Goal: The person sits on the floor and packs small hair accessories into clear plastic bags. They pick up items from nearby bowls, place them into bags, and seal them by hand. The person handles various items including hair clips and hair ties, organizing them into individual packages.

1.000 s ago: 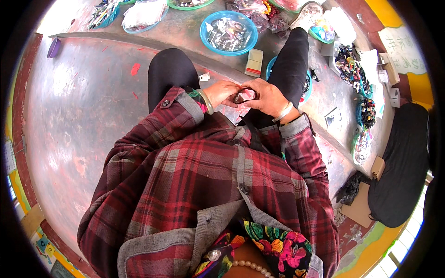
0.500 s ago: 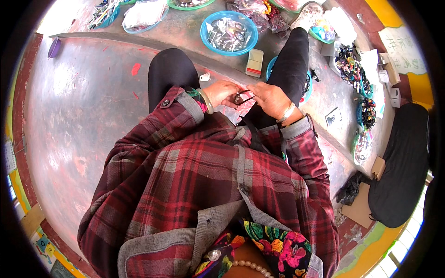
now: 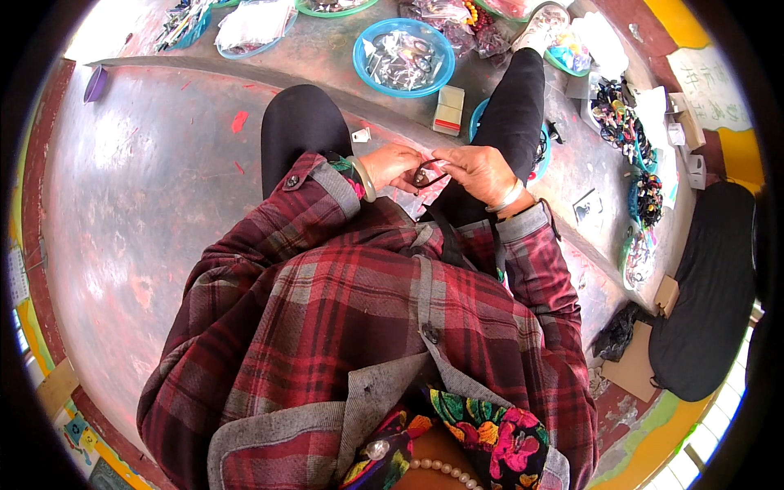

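Two hands meet over the person's lap, above the black-trousered knees. The left hand, with a pale bangle at its wrist, has its fingers curled and pinched onto a small dark bead-like piece held between both hands; the right hand, wearing a thin silvery bangle, grips the same piece from the other side with fingers closed, and a thin dark cord runs from it under the right fingers. What exactly the little piece is cannot be told at this size. Both sleeves are red plaid with grey cuffs. Beyond the knees, on the grey floor, sits a blue round basin filled with clear packets, and just beside it toward the right knee lies a small cream-and-red box. A small white tag lies near the left knee. Further right, trays of dark beads line the floor's edge.
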A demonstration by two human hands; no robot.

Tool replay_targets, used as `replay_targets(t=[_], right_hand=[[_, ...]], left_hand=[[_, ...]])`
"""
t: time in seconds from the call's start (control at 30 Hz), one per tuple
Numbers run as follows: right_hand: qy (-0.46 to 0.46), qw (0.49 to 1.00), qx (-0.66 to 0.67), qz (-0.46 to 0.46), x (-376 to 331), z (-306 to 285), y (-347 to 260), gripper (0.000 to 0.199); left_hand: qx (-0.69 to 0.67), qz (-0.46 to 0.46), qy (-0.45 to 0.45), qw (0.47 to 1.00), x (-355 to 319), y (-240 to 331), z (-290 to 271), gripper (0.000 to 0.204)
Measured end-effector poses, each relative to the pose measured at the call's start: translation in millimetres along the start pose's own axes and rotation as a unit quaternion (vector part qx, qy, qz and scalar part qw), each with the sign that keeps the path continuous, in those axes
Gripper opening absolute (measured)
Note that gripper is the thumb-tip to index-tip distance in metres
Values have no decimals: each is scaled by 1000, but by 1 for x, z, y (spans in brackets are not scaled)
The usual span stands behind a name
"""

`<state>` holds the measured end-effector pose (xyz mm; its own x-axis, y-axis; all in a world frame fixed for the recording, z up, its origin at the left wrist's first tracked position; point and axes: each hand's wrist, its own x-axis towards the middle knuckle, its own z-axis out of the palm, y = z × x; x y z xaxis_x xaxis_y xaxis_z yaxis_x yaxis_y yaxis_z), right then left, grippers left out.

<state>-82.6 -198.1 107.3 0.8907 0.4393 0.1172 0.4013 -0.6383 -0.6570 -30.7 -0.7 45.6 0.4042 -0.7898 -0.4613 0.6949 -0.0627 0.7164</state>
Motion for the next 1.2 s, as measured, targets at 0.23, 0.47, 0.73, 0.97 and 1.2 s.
replay_targets(t=[0.23,0.47,0.73,0.97,1.2], right_hand=[[-82,939,295,154,-4,-9,4,26],[-45,894,368,251,-8,-8,8,20],[-35,893,341,293,-5,-6,7,15],[1,900,337,278,-2,2,14,14],[3,972,146,185,5,13,6,17]], left_hand=[[19,-9,-1,1000,2,0,-2,29],[2,-26,-3,1000,3,-1,-4,29],[-10,-31,-9,999,-1,5,3,26],[11,-13,-17,1000,5,-6,-7,25],[16,-33,18,999,1,2,4,27]])
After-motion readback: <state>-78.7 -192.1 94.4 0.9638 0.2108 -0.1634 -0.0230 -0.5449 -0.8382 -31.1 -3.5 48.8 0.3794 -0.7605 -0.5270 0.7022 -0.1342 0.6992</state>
